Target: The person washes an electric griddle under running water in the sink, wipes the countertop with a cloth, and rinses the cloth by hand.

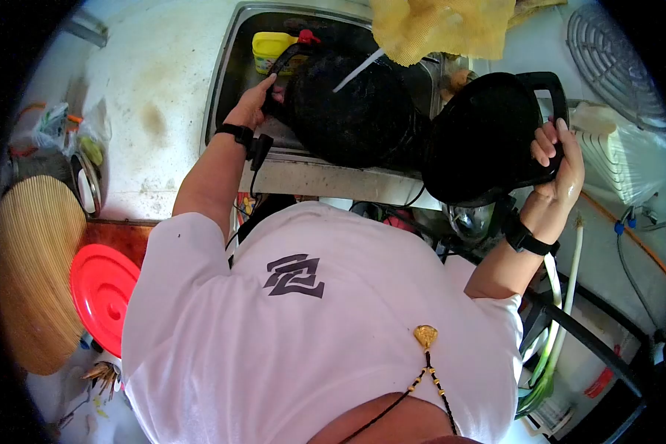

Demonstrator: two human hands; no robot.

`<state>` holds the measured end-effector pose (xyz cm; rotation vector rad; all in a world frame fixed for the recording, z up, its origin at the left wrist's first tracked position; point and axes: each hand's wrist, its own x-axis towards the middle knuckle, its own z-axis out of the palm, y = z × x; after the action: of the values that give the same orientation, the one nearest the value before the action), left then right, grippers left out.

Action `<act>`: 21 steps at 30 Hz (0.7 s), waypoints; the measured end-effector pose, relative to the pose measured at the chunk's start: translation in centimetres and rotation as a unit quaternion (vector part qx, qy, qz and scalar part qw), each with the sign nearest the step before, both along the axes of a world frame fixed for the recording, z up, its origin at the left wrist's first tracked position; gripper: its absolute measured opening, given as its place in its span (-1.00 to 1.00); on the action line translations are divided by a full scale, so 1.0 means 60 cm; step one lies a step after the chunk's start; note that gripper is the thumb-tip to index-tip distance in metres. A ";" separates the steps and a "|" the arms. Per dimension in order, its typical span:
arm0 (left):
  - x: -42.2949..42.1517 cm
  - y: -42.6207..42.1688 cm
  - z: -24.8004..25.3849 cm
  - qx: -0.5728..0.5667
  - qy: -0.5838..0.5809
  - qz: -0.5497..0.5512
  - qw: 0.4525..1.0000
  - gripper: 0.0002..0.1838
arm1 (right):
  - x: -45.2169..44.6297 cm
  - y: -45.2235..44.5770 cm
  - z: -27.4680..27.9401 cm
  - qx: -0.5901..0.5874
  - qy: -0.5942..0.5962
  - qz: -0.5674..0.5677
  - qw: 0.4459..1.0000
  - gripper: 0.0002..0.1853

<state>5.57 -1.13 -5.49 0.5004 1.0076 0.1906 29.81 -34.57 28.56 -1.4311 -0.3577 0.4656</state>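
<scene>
A black two-part round pan [351, 107], apparently joined in the middle, spans the metal sink [218, 111]. Its left half sits in the basin under a thin stream of water [359, 70]. The right half [477, 140] is tilted over the sink's right edge. My left hand [253, 103] is closed on the looped handle at the pan's left side; some of its fingers are hidden. On the other side, my right hand [559, 152] wraps its fingers around the right half's handle [551, 85]. Behind the left handle stands a yellow bottle [271, 50] with a red cap.
A yellow mesh cloth [440, 29] hangs above the sink. To the left are a stained white counter [152, 89], a red lid [107, 296] and a ridged wooden board [37, 274]. On the right are a fan grille [621, 66], scallions [551, 355] and a plastic-wrapped stack [618, 159].
</scene>
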 end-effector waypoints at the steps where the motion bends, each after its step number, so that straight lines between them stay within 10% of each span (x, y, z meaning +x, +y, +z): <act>1: 0.004 0.006 -0.027 0.031 -0.017 0.006 0.999 -0.67 | -0.001 0.001 0.001 0.029 0.029 0.043 0.998 -0.87; 21: 0.052 0.013 -0.089 0.122 -0.037 0.044 0.991 -0.61 | -0.045 0.014 -0.029 0.033 -0.026 0.054 0.998 -0.84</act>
<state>8.68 -0.37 -10.80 0.6669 0.9388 0.4123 27.13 -33.70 26.85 -1.3657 -0.4903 0.5005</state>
